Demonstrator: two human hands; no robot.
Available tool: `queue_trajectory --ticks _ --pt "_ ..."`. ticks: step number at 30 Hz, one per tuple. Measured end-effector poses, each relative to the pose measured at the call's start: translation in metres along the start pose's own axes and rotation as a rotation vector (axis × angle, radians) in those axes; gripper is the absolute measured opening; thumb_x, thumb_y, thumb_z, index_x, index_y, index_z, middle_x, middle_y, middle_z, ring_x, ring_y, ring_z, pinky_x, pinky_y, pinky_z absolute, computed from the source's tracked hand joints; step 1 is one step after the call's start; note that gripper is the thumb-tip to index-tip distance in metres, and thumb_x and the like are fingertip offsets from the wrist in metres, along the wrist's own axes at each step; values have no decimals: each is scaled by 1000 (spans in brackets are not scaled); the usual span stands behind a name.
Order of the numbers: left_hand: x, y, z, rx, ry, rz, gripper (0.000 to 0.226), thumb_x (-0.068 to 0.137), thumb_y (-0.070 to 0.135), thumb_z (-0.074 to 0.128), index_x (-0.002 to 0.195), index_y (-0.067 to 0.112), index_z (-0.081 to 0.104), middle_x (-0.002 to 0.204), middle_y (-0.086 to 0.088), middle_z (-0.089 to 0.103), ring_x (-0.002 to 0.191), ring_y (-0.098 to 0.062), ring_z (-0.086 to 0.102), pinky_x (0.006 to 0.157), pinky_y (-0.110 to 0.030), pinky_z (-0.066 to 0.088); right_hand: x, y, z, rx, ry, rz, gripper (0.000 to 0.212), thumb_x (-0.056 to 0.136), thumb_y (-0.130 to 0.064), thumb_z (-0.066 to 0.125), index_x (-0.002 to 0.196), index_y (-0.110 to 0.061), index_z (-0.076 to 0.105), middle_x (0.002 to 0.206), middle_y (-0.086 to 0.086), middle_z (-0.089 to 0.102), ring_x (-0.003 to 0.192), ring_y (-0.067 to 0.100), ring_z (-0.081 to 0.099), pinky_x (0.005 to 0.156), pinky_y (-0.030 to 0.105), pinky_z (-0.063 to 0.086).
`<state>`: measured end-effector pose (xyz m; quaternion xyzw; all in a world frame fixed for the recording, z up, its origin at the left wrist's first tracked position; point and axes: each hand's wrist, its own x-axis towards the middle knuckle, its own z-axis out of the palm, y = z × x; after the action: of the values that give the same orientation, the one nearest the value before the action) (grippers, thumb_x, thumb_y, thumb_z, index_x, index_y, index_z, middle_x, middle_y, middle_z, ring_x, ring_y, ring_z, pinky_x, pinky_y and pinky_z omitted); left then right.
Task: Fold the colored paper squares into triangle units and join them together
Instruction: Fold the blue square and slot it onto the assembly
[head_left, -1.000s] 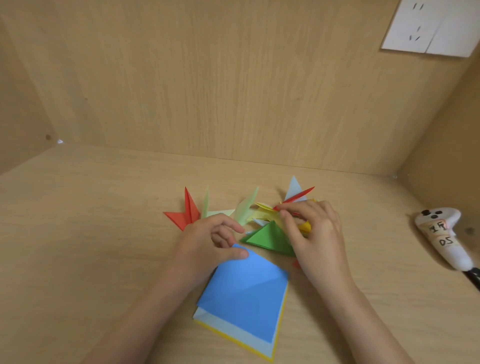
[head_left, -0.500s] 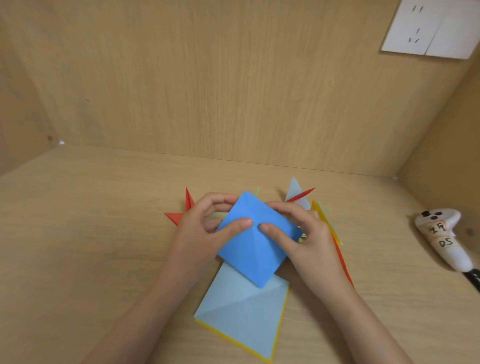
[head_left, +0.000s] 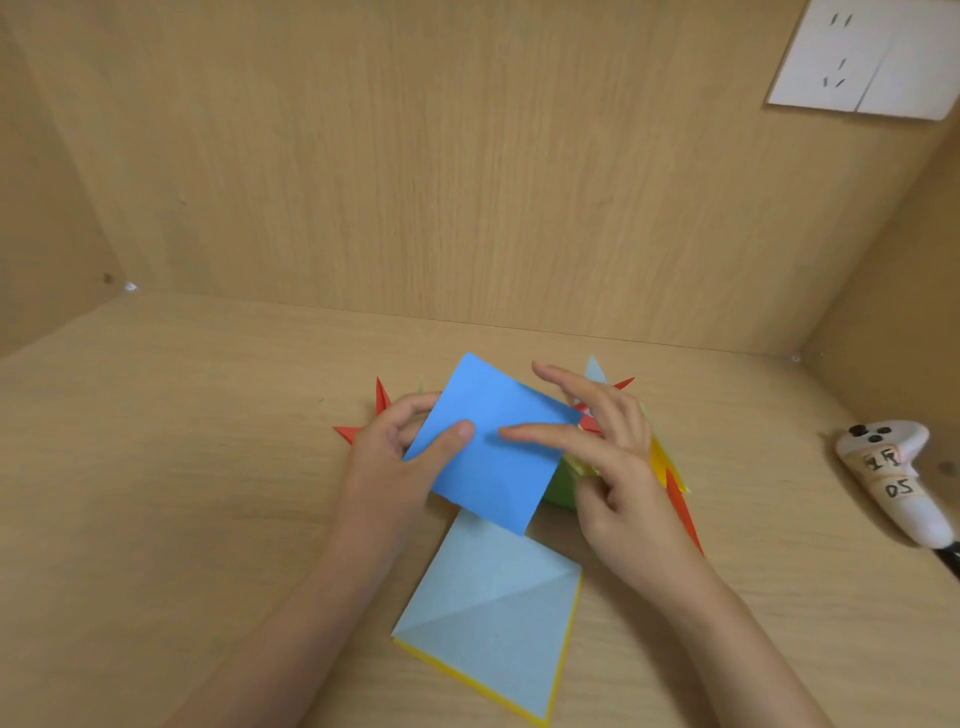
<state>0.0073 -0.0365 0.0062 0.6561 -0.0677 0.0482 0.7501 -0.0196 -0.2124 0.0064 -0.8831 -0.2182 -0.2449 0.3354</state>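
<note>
In the head view the left hand (head_left: 387, 467) held a blue paper square (head_left: 491, 441) in a thumb-and-finger grip above the desk (head_left: 156, 467), right hand (head_left: 618, 467) spread wide and empty; folding appeared just begun, with a diagonal crease judged next.

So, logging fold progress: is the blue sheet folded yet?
Spread, unfolded: the blue sheet shows all four corners, pinched by the left hand.

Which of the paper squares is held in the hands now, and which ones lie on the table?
The bright blue square is held, pinched by the left hand. The pale blue square lies flat atop the yellow-edged stack, nearer the person.
</note>
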Motion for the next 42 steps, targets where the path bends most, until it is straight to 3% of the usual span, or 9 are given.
queue_trajectory --ticks 3,7,15,19,22,26,31,37,42 --pt "1 0 -2 -32 14 -1 13 84 5 64 97 10 66 77 4 75 69 -4 68 58 -13 49 0 2 4 -70 -68 -21 70 68 10 49 111 -44 63 150 -17 28 134 10 24 109 24 12" --pt "0 3 -1 -28 -37 2 11 86 5 62 94 10 67 78 4 74 69 -3 67 59 -13 49 1 3 4 -36 -26 -33 29 79 -30 67 104 -44 68 148 -14 33 130 14 28 108 31 19" --pt "-6 8 4 16 -187 11 12 90 6 54 92 11 65 66 2 73 56 -10 68 51 -20 53 2 -1 -1 234 100 118 16 71 -45 69 80 -34 76 119 -20 60 118 15 44 101 33 33" --pt "-11 11 6 -28 -252 0 21 91 22 50 94 10 67 83 -1 75 72 -23 73 58 -24 56 3 -2 -1 356 133 235 18 67 -44 72 72 -27 74 95 -18 67 100 8 56 90 24 39" --pt "-14 13 5 -41 -255 6 25 83 38 66 94 16 69 84 2 74 74 -21 73 60 -24 56 2 -7 -4 438 123 294 21 67 -33 80 67 -14 71 82 -10 67 83 4 60 77 15 40" --pt "-16 10 7 15 -242 -35 30 65 30 84 92 29 69 81 -3 76 78 -22 73 67 -32 58 3 -12 -6 500 111 346 17 70 -23 81 72 -12 69 73 -3 67 70 3 58 63 12 40" --pt "-13 7 8 97 -199 -10 21 79 8 71 92 24 67 75 -3 75 73 -19 73 61 -24 55 4 -11 -6 600 150 379 19 72 -8 78 84 -15 65 77 -3 70 73 7 63 68 15 46" --pt "-13 6 6 168 -214 23 19 79 11 72 85 29 70 77 2 75 73 -14 72 67 -29 57 4 -11 -6 686 164 376 24 74 0 74 90 -14 63 72 8 69 68 12 64 65 21 51" --pt "-11 9 7 81 -176 47 10 74 17 71 83 21 71 80 4 75 76 -8 71 66 -16 52 4 -13 -5 676 100 352 25 74 0 75 90 -16 64 72 5 68 70 12 64 66 22 51"
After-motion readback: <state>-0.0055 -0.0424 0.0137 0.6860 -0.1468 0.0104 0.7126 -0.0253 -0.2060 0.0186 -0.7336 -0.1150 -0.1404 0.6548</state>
